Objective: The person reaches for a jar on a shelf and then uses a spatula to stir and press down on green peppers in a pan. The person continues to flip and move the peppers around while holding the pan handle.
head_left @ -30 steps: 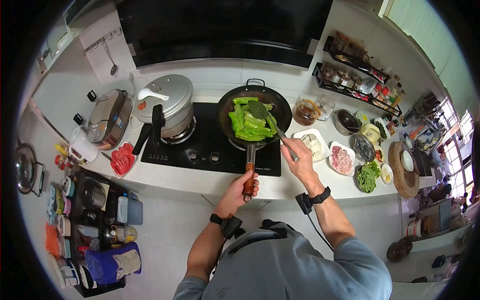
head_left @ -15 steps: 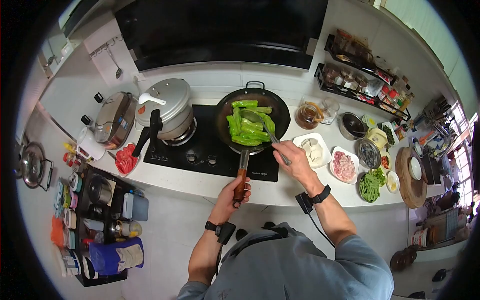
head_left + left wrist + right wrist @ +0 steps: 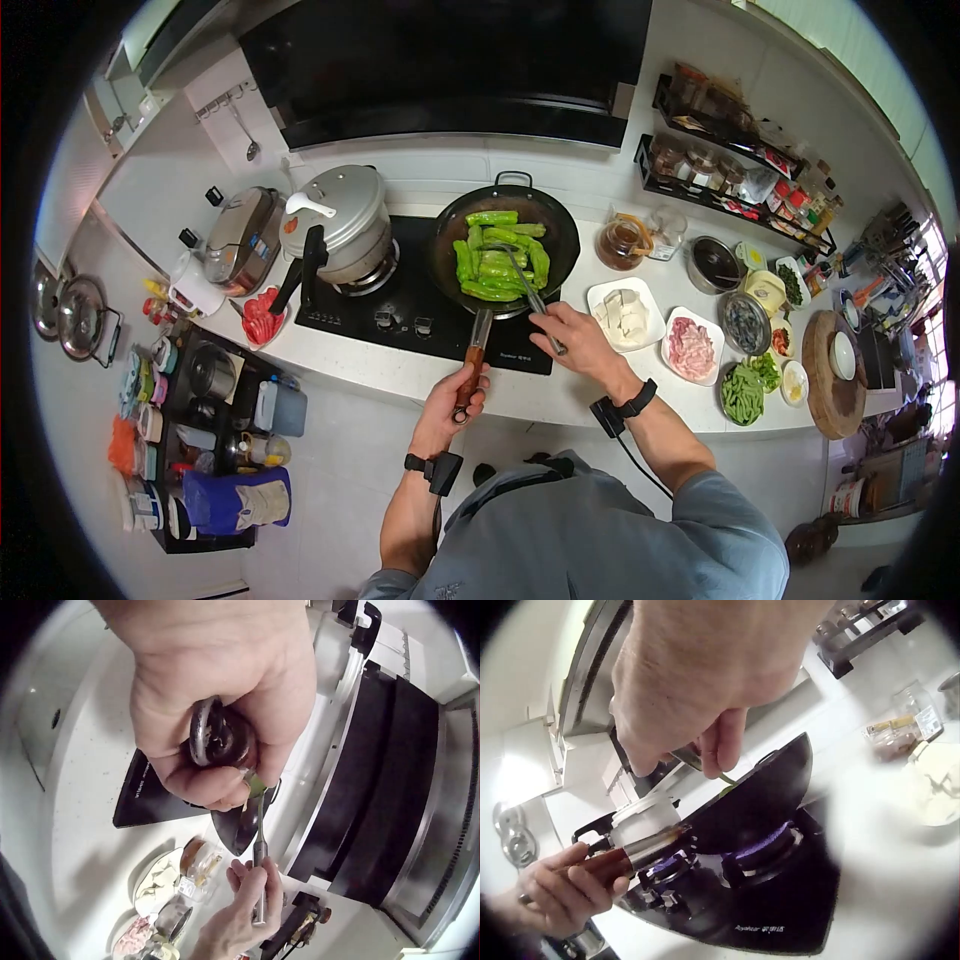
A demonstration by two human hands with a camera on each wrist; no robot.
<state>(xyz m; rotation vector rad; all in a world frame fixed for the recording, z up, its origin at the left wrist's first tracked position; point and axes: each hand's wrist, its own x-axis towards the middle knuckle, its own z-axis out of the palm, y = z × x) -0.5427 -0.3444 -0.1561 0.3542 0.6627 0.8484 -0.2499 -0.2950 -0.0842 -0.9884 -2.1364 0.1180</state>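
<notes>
Long green peppers (image 3: pixel 500 265) lie in a black wok (image 3: pixel 556 236) over the right burner of the cooktop. My left hand (image 3: pixel 447 402) grips the wok's wooden handle (image 3: pixel 472 365); the metal ring at its end shows in the left wrist view. My right hand (image 3: pixel 585 347) holds a metal spatula (image 3: pixel 536 301) by its handle. Its head sits among the peppers, mostly hidden by them. In the right wrist view, a blue-purple flame (image 3: pixel 765 844) burns under the wok, whose near side faces that camera.
A pressure cooker (image 3: pixel 340 225) stands on the left burner, a white spoon on its lid. Sliced red tomatoes (image 3: pixel 262 318) sit further left. Right of the wok are a glass jar (image 3: pixel 622 243), white pieces on a plate (image 3: pixel 625 315), sliced meat (image 3: pixel 692 345) and cut green beans (image 3: pixel 742 393).
The spatula's head has gone from lying over the peppers' far side down in among them. My right hand has drawn back toward me and left. My left hand keeps its grip on the handle.
</notes>
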